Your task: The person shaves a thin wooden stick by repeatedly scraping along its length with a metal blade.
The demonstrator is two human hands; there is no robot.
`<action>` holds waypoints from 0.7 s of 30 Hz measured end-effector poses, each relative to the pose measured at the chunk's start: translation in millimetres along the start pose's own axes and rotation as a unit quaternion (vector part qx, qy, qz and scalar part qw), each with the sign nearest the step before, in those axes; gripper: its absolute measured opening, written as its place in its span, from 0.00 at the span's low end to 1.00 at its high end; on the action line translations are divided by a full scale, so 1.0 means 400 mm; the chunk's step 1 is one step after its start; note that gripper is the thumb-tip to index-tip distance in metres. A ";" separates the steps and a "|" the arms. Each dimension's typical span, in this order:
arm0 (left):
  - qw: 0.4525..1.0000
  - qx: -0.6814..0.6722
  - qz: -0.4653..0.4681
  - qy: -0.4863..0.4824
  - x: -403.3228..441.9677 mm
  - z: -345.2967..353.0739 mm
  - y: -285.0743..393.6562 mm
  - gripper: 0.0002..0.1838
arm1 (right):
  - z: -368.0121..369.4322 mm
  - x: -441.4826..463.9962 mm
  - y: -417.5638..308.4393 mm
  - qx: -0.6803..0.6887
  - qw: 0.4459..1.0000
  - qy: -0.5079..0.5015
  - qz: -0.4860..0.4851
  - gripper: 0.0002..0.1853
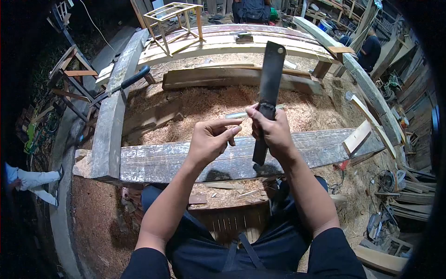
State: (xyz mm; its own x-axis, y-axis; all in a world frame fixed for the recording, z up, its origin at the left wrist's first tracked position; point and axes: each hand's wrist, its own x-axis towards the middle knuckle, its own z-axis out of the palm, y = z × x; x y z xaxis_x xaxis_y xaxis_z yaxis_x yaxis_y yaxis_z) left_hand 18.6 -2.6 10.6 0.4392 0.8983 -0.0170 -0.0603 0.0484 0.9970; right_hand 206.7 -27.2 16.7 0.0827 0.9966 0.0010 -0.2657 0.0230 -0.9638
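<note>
A pale board (357, 138) rests on the weathered beam (158, 162).

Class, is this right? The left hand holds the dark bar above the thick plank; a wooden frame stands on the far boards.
Not quite: the head view shows the right hand, not the left hand, holding the dark bar above the thick plank. A wooden frame stands on the far boards.

We see dark, matt metal on the blade (272, 72) above our right hand (274, 128), rough worn wood below (186, 160).
</note>
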 end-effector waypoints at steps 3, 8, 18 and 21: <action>0.999 0.031 0.021 0.000 0.001 -0.002 -0.001 0.12 | -0.019 0.010 -0.007 -0.010 0.996 0.087 -0.030 0.10; 0.999 0.037 0.018 0.009 -0.001 -0.006 -0.003 0.12 | -0.036 0.019 -0.017 0.090 0.987 0.129 0.015 0.13; 0.999 0.042 0.022 0.009 0.000 -0.002 -0.005 0.13 | -0.017 -0.011 -0.012 -0.002 1.000 0.007 0.027 0.07; 0.998 0.053 0.015 0.007 -0.001 -0.001 0.002 0.13 | -0.020 -0.007 -0.014 0.024 0.999 0.026 0.022 0.07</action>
State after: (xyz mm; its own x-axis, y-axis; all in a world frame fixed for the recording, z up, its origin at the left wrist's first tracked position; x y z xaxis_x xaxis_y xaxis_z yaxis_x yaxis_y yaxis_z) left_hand 17.9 -2.7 11.4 0.4258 0.9047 0.0134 0.0226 -0.0254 0.9994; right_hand 215.7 -30.7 20.1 0.1195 0.9913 -0.0555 -0.3161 -0.0150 -0.9486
